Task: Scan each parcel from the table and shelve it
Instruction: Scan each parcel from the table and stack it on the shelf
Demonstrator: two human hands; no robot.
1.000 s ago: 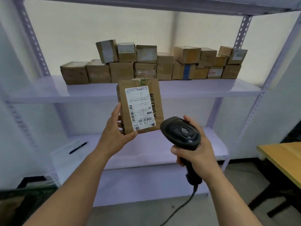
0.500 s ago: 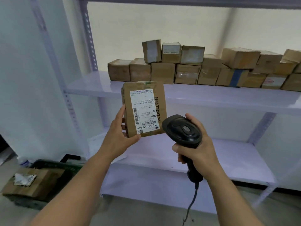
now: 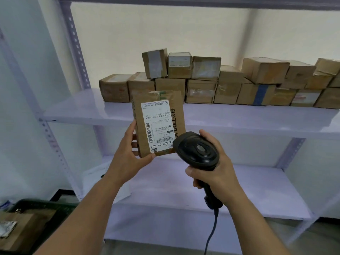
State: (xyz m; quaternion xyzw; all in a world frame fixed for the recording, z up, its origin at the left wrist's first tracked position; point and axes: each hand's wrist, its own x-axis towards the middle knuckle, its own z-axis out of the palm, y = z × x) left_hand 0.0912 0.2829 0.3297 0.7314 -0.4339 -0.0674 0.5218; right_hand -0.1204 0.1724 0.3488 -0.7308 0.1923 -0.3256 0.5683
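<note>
A pale metal shelf unit (image 3: pixel 239 118) fills the view, with a row of stacked cardboard boxes (image 3: pixel 217 83) on its upper shelf. In front of it, the left hand (image 3: pixel 128 159) grips a brown parcel (image 3: pixel 159 124) upright, label facing the viewer. Just beside it, the right hand (image 3: pixel 215 172) is wrapped around a black scanner (image 3: pixel 196 151).

Upper shelf (image 3: pixel 73 111): cardboard boxes (image 3: pixel 170 85) stacked, 2 tiers, along back.

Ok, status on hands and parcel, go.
Left hand holds parcel upright, label toward camera. Right hand grips scanner, head at parcel's lower right corner. Boxes line shelf behind; left end bare.
</note>
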